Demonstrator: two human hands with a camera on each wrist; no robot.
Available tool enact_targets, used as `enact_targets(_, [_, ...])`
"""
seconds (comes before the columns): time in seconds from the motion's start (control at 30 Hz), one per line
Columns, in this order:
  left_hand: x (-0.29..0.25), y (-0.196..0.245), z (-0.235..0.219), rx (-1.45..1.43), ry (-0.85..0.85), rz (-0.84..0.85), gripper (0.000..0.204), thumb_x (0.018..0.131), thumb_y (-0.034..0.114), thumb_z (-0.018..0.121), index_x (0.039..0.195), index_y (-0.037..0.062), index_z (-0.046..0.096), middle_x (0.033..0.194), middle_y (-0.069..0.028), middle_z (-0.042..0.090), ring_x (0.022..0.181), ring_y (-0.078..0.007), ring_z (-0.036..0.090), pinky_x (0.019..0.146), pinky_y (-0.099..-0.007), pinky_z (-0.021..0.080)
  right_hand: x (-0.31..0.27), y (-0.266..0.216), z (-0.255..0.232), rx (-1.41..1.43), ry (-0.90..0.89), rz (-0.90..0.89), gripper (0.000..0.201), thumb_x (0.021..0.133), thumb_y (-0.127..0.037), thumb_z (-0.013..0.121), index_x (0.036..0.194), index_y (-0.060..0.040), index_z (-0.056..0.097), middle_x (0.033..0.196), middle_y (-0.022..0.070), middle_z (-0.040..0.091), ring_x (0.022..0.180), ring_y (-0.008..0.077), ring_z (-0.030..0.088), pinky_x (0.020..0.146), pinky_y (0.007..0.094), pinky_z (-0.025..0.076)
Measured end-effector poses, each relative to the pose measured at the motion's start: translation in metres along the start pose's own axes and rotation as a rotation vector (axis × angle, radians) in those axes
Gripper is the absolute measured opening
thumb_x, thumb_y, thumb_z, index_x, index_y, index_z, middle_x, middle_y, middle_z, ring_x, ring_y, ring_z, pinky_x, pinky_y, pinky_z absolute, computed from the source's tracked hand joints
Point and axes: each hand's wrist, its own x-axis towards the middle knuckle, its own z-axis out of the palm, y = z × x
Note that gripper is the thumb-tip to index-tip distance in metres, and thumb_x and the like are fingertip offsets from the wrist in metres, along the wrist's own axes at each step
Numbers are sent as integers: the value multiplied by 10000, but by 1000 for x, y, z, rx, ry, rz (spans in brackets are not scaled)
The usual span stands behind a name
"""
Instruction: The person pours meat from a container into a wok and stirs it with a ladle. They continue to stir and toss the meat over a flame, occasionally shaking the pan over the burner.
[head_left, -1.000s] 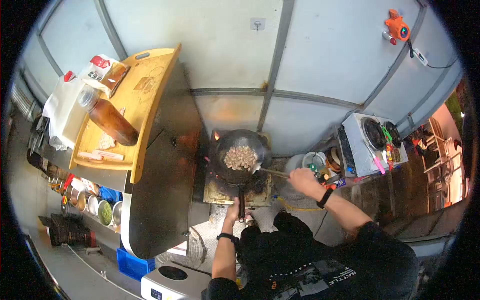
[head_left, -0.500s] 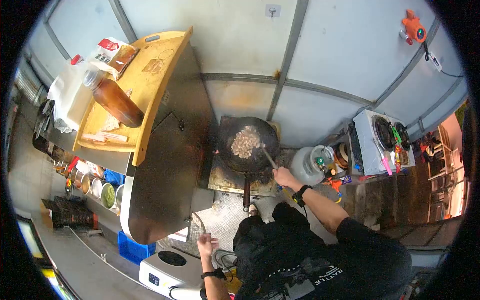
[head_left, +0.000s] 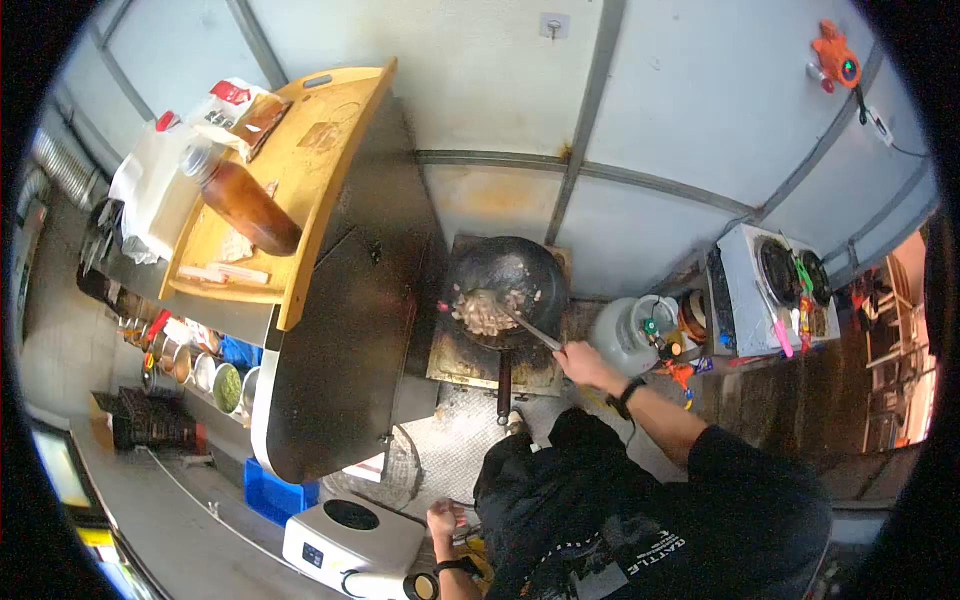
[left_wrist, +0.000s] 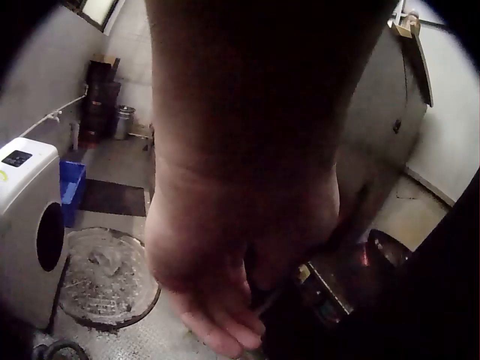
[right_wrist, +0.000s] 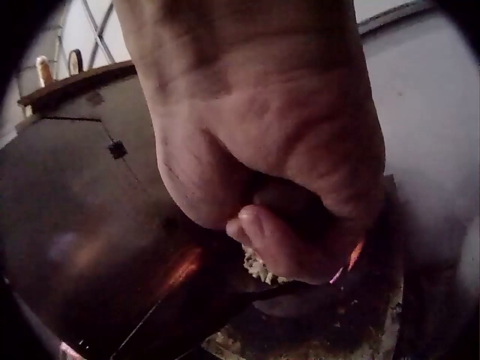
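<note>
Pale metal wall panels [head_left: 480,80] behind us, textured metal floor [head_left: 455,425] below. Grimy stove [head_left: 543,379] sits against the wall with a dark wok [head_left: 538,268] on it; its handle [head_left: 503,385] points back toward us. Chopped food [head_left: 483,315], pale brown pieces, is in the wok, mostly toward the left and near side, a few bits further right.

Our right hand [head_left: 587,364] has its fingers curled round the long-handled utensil [head_left: 532,330]; far end is down in the food, exact shape hidden. Our left hand [head_left: 443,519] holds nothing: fingers loosely bent, hanging apart from the wok handle, near the white appliance [head_left: 380,540]. Blue bin [head_left: 275,490] is just beside that appliance.

On our left, a wooden tray [head_left: 345,100] tops the metal cabinet [head_left: 340,370], with a bottle of brown liquid [head_left: 245,208] lying tilted on our view. On our right, we have a gas cylinder [head_left: 618,335] near the stove, then a two-burner cooker [head_left: 752,310].
</note>
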Motion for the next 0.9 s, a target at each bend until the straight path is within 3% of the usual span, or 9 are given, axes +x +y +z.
enact_targets(0.13, [-4, -6, 1, -46, 43, 22, 214, 966, 112, 523, 1074, -71, 541, 770, -211, 679, 559, -279, 670, 437, -385, 555, -38, -16, -5, -8, -32, 61, 449, 949, -316, 518, 795, 86, 647, 803, 315, 634, 804, 493, 621, 726, 559, 485])
enact_targets(0.2, [0, -5, 4, 0, 22, 10, 194, 959, 88, 512, 1068, -69, 545, 773, -211, 680, 561, -276, 672, 439, -382, 557, -31, -11, 2, -39, -89, 89, 465, 955, -321, 507, 815, 100, 643, 794, 324, 628, 806, 498, 618, 735, 555, 490])
enact_targets(0.37, [-11, 27, 11, 93, 28, 105, 144, 957, 64, 501, 1023, -57, 542, 754, -200, 674, 545, -259, 664, 416, -363, 529, 5, -4, 3, 26, 33, 173, 484, 978, -298, 472, 814, 131, 625, 775, 341, 618, 793, 505, 614, 719, 556, 495])
enact_targets(0.5, [-5, 29, 16, -76, 57, 56, 130, 954, 41, 485, 1038, -48, 530, 748, -201, 675, 523, -244, 647, 412, -356, 517, 20, -4, 3, 136, 113, 293, 526, 1006, -317, 428, 800, 131, 611, 726, 316, 621, 696, 468, 635, 663, 532, 511])
enact_targets(0.57, [-11, 32, 21, -31, 38, 78, 133, 951, 28, 477, 1052, -44, 526, 746, -203, 675, 517, -238, 641, 414, -355, 518, 19, 0, -1, 194, -53, 329, 560, 1012, -355, 416, 785, 124, 598, 695, 285, 620, 608, 420, 636, 618, 500, 519])
enact_targets(0.6, [-10, 28, 22, 10, 29, 95, 121, 947, 29, 488, 1031, -43, 538, 741, -198, 674, 525, -245, 648, 427, -355, 526, 22, 0, -5, 220, -136, 342, 578, 1015, -374, 410, 777, 120, 591, 680, 270, 620, 565, 397, 637, 595, 483, 523])
enact_targets(0.7, [-7, 12, 28, -14, 68, 91, 130, 952, 46, 492, 1014, -46, 559, 734, -201, 677, 524, -250, 655, 437, -354, 535, 27, 0, -13, 223, -56, 409, 592, 1019, -401, 403, 790, 115, 580, 669, 235, 619, 484, 334, 622, 538, 443, 519])
enact_targets(0.83, [-6, -10, 27, 6, 27, 39, 154, 956, 87, 512, 1021, -43, 561, 743, -206, 680, 520, -258, 657, 433, -369, 543, 52, 4, 2, 231, 22, 339, 596, 1021, -380, 399, 794, 141, 578, 632, 249, 626, 485, 339, 628, 501, 433, 535])
enact_targets(0.9, [4, -27, 25, 65, 0, 28, 151, 947, 85, 530, 1059, -15, 512, 779, -221, 676, 504, -274, 642, 414, -393, 541, 53, 8, 7, 145, -72, 294, 570, 1012, -377, 423, 769, 107, 597, 638, 253, 623, 525, 360, 636, 540, 470, 522])
